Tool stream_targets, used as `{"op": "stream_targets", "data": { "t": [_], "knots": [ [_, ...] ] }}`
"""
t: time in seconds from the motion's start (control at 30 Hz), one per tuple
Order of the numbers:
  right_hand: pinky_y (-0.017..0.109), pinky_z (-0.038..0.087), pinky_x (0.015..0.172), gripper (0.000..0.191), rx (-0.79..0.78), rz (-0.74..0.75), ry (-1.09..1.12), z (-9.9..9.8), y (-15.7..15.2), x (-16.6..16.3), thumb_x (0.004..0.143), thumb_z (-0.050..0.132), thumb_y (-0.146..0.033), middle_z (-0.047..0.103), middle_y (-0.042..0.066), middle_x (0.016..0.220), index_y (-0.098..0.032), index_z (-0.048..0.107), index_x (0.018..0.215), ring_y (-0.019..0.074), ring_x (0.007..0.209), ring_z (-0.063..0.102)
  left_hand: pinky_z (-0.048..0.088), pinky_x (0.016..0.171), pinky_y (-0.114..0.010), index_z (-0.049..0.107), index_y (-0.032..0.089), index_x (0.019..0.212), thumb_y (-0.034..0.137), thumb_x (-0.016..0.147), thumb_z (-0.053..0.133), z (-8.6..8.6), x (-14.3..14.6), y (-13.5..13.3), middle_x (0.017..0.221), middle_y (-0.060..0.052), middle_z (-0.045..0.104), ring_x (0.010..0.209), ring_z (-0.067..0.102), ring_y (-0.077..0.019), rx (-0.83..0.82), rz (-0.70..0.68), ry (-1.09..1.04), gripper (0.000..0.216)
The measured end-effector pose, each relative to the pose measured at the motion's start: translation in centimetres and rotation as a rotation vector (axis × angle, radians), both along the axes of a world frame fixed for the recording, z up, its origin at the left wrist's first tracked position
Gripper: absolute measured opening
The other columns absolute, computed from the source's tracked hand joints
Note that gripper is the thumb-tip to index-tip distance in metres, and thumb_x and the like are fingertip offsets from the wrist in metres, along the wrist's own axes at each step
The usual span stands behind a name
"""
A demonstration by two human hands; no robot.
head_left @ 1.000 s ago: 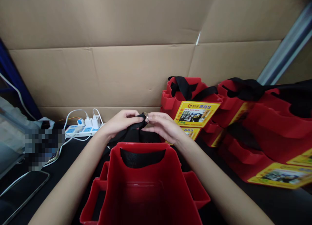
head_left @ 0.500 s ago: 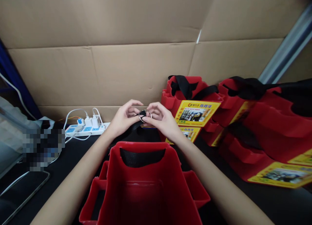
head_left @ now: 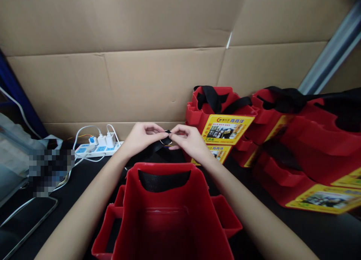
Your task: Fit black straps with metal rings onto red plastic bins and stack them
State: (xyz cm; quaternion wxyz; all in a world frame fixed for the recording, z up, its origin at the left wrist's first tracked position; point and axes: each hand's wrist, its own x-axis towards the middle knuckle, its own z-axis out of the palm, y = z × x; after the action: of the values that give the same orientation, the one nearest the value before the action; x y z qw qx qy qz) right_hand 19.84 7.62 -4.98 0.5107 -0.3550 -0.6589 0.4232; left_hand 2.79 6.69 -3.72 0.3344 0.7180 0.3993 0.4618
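Observation:
An open red tool bag (head_left: 166, 218) with side pockets stands right in front of me on the black table. Its black strap (head_left: 155, 146) runs up from the far side. My left hand (head_left: 141, 136) pinches the strap's end. My right hand (head_left: 188, 139) pinches the same end from the right, where a small metal ring (head_left: 166, 141) sits on the strap, mostly hidden by my fingertips. Both hands meet just above the bag's far rim.
Several finished red tool bags (head_left: 296, 139) with yellow labels and black straps lie piled at the right. A white power strip (head_left: 96, 148) with chargers lies at the left rear, a dark phone (head_left: 25, 224) at the near left. A cardboard wall (head_left: 141, 64) closes the back.
My hands rose with the ring held open to view, then dropped slightly and closed fingertip to fingertip over the ring and strap end, so the ring is now mostly covered.

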Motion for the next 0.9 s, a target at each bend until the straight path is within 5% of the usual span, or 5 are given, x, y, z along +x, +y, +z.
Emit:
{"op": "stream_targets", "data": {
  "t": [0.33, 0.6, 0.9],
  "knots": [
    [0.028, 0.059, 0.056, 0.022, -0.001, -0.119, 0.133, -0.4, -0.2, -0.8, 0.062, 0.064, -0.021, 0.054, -0.004, 0.074, -0.020, 0.046, 0.075, 0.0102, 0.062, 0.059, 0.047, 0.067, -0.026, 0.065, 0.013, 0.082, 0.017, 0.063, 0.068, -0.1, 0.7, 0.0, 0.071, -0.002, 0.066, 0.066, 0.060, -0.0119, 0.048, 0.084, -0.013, 0.019],
    [0.026, 0.057, 0.055, 0.017, -0.143, 0.048, 0.024, -0.4, 0.5, 0.1, 0.064, 0.061, -0.014, 0.057, -0.003, 0.064, -0.018, 0.056, 0.080, 0.0104, 0.059, 0.060, 0.049, 0.081, -0.030, 0.065, 0.014, 0.088, 0.012, 0.068, 0.061, -0.8, 1.1, 0.2, 0.089, -0.006, 0.069, 0.086, 0.064, -0.0160, 0.140, -0.068, 0.039, 0.021],
    [0.019, 0.053, 0.048, 0.026, -0.191, 0.370, 0.122, 0.0, 0.8, 1.2, 0.078, 0.058, -0.042, 0.066, 0.003, 0.093, -0.024, 0.056, 0.097, 0.0178, 0.077, 0.069, 0.049, 0.074, -0.027, 0.065, 0.013, 0.089, 0.018, 0.067, 0.068, 0.5, -0.1, -0.3, 0.086, -0.005, 0.069, 0.076, 0.063, -0.0132, 0.038, 0.021, -0.059, 0.023]
  ]
}}
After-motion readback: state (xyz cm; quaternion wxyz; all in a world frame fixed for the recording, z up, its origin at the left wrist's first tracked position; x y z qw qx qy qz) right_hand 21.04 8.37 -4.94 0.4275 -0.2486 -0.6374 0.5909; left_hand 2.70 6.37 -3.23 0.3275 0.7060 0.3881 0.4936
